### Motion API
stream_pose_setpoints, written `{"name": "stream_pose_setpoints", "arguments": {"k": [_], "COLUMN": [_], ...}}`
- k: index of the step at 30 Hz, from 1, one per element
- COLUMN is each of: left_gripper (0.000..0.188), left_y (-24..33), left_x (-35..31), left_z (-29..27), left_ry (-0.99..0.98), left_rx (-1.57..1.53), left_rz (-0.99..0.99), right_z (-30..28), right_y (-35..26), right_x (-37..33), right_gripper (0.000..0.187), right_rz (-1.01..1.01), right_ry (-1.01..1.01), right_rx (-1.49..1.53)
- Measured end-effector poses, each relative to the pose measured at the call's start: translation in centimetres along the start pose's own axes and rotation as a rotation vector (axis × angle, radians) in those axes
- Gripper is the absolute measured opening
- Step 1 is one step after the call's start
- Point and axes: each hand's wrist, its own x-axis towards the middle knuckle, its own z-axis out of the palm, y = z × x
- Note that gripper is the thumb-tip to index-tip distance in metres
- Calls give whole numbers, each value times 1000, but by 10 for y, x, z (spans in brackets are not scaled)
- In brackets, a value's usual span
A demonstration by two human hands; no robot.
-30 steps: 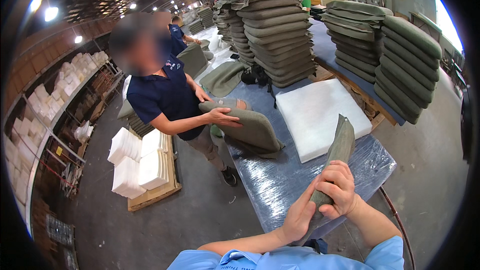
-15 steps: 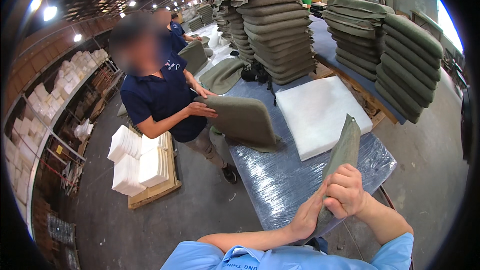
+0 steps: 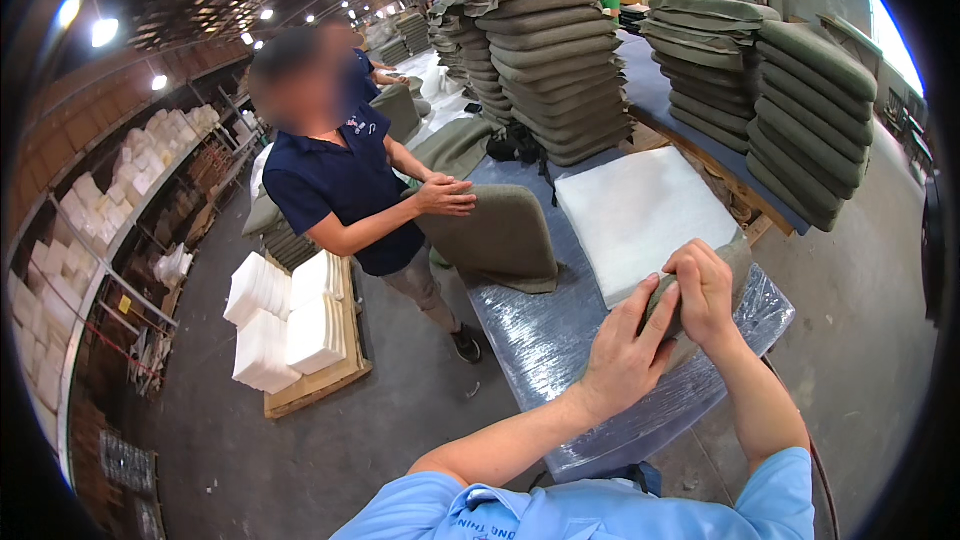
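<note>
A thick white square pad (image 3: 645, 210) lies on the plastic-wrapped table. At its near edge is a grey-green fabric cushion cover (image 3: 741, 262), bunched under my hands and reaching round the pad's near right corner. My left hand (image 3: 625, 355) holds the cover from the left, its fingers long and slightly apart along the cloth. Close beside it, my right hand (image 3: 703, 292) is closed on the cover, knuckles up. The hands partly hide the cover's opening, so how far the pad sits inside cannot be told.
Across the table (image 3: 510, 340), a co-worker in a navy shirt handles an upright grey-green cushion (image 3: 490, 240). Tall stacks of grey-green cushions (image 3: 555, 70) stand behind, with more (image 3: 815, 125) on the right. White pads (image 3: 290, 320) sit on a floor pallet at left.
My hands and the cover have moved forward onto the pad's near edge; the cover was held up on edge before. The co-worker's hands have shifted to the cushion's top.
</note>
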Motion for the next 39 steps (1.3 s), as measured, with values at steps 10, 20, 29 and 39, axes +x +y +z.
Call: {"name": "stream_pose_setpoints", "arguments": {"k": [10, 20, 29, 39], "left_gripper": [67, 65, 75, 55], "left_y": [6, -6, -4, -10], "left_x": [22, -5, -7, -2], "left_z": [11, -8, -31, -44], "left_ry": [36, -117, -395, -567], "left_rx": [54, -239, -444, -550], "left_rz": [-5, -143, -418, -510], "right_z": [-24, -59, -43, -30], "right_y": [32, 7, -2, -4], "right_x": [-23, -24, -32, -33], "right_gripper": [56, 70, 58, 53], "right_rz": [-111, -287, -428, -545], "right_ry": [57, -372, -274, -322], "right_rx": [-201, -187, -92, -176]}}
